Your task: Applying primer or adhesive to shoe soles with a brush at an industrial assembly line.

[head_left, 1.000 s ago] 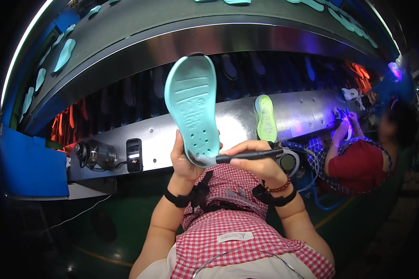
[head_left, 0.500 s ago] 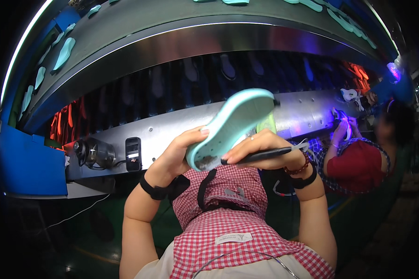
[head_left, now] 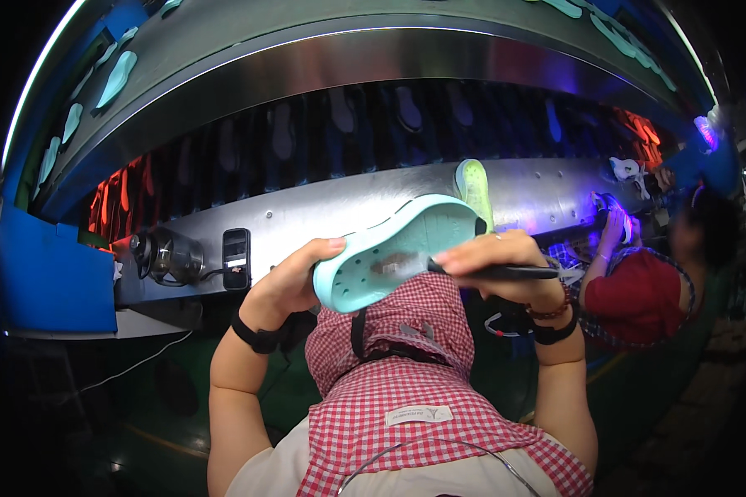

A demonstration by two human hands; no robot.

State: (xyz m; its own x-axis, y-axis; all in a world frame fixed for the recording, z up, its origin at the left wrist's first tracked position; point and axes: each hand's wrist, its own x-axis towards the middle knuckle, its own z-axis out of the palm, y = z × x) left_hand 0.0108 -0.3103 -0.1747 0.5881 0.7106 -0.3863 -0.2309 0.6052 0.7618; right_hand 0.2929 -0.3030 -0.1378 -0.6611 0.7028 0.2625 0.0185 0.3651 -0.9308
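Gripping the pale mint moulded foam clog [head_left: 398, 253] at centre frame, our left hand [head_left: 294, 282] clamps its heel end. Our right hand [head_left: 497, 261] is closed round a thin black brush [head_left: 493, 271], bristles touching the footbed; its fingers hide the toe end. We cannot make out the bristles clearly.

Pale green sole [head_left: 475, 187] on steel ledge [head_left: 323, 211], black switch box [head_left: 236, 258], co-worker in red [head_left: 638, 290]
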